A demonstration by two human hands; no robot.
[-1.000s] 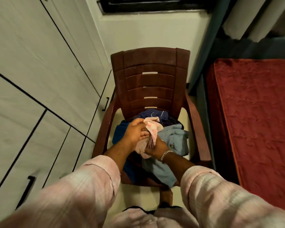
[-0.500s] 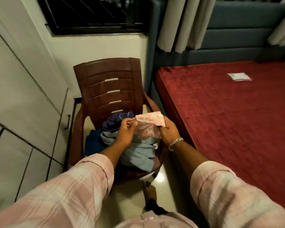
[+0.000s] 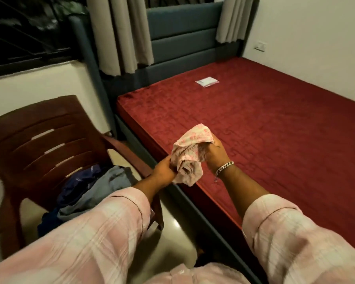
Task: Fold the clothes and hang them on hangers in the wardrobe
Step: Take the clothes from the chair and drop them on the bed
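**Pink garment held in 2 hands above the bed edge**

The pink printed garment (image 3: 190,153) is bunched and held in the air over the near edge of the bed (image 3: 275,130), which carries a dark red cover. The left hand (image 3: 165,171) grips the lower part of the garment with curled fingers. The right hand (image 3: 214,153), with a chain bracelet (image 3: 223,168) at the wrist, grips the upper part. A pile of blue clothes (image 3: 94,187) lies on the brown plastic chair (image 3: 41,144), left of the bed. A small white packet (image 3: 207,81) lies on the bed near the headboard (image 3: 184,35).
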